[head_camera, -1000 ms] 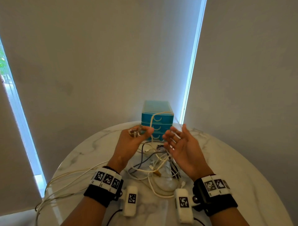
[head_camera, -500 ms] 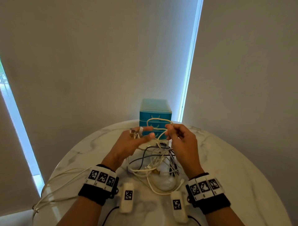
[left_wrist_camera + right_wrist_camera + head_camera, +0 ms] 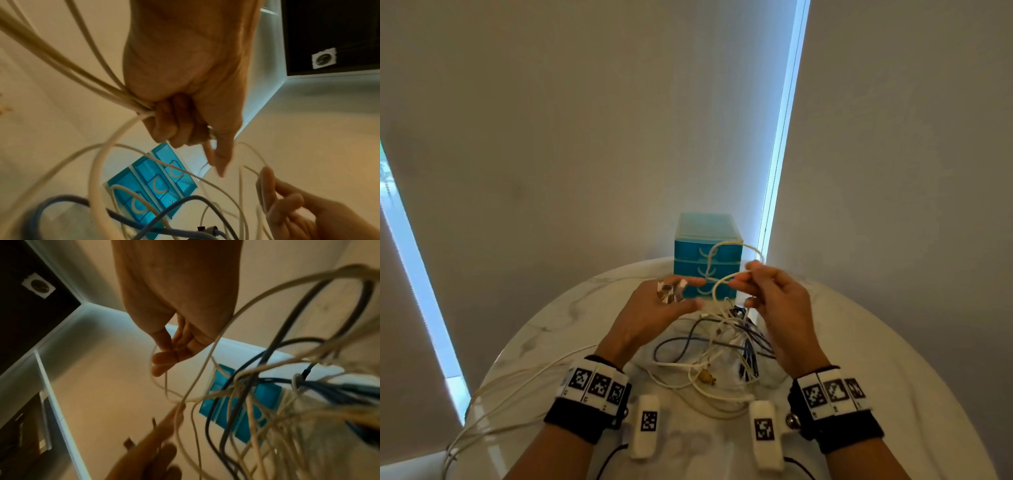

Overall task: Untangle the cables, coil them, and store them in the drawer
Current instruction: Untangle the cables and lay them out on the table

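The right hand (image 3: 774, 305), splayed open a second ago, now pinches a loop of white cable (image 3: 726, 279) between thumb and fingertips. The left hand (image 3: 654, 311) still grips a plug and several white strands in curled fingers, forefinger extended. The cable tangle (image 3: 722, 346) lies on the marble table (image 3: 893, 377) before the blue drawer unit (image 3: 707, 240). Both wrist views are blurred.

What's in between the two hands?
In the head view, a loop of thin white cable spans the gap between the left hand and right hand. Behind it stands the blue drawer box; below lies the cable tangle.
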`<state>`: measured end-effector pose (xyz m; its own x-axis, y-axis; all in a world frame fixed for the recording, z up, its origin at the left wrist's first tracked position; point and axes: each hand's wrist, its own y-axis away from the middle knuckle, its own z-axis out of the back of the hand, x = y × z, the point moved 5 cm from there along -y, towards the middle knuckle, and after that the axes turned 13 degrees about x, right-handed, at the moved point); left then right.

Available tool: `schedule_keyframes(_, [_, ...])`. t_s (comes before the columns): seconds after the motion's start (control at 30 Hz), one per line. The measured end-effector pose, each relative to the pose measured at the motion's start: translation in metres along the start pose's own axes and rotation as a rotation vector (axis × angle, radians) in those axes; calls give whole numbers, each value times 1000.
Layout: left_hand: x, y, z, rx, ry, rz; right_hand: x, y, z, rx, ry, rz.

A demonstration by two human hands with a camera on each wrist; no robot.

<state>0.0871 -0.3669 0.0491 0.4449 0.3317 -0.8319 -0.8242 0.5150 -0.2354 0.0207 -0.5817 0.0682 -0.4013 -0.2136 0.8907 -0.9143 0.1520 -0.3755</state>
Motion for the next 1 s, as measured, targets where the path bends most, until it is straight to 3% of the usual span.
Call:
schedule_keyframes(0.17, [-17,1,-24,189,0,-75,2,5,-18,46,7,27])
schedule_keyframes(0.3, [-24,5,-24,231,151,-62,2,2,-9,1,-103,52])
schedule_keyframes(0.4, [-27,6,-18,89,174,-87,-9,1,-9,40,-83,-52])
schedule_keyframes(0.5, [-16,6,0,-175,339,-84,-34,1,-8,176,185,-248])
schedule_keyframes(0.6, [0,7,11,-309,489,-35,-48,2,0,241,383,-337])
schedule_keyframes(0.73, [7,4,12,-276,537,-9,-29,2,-10,230,520,-175])
schedule_keyframes(0.87, [-2,5,6,-209,458,-13,-34,10,-36,370,752,-117])
schedule_keyframes(0.9, [-2,5,5,-203,455,-11,-31,10,-38,335,761,-60])
schedule_keyframes(1.0, [3,1,7,-184,335,59,-4,10,-22,-12,541,203])
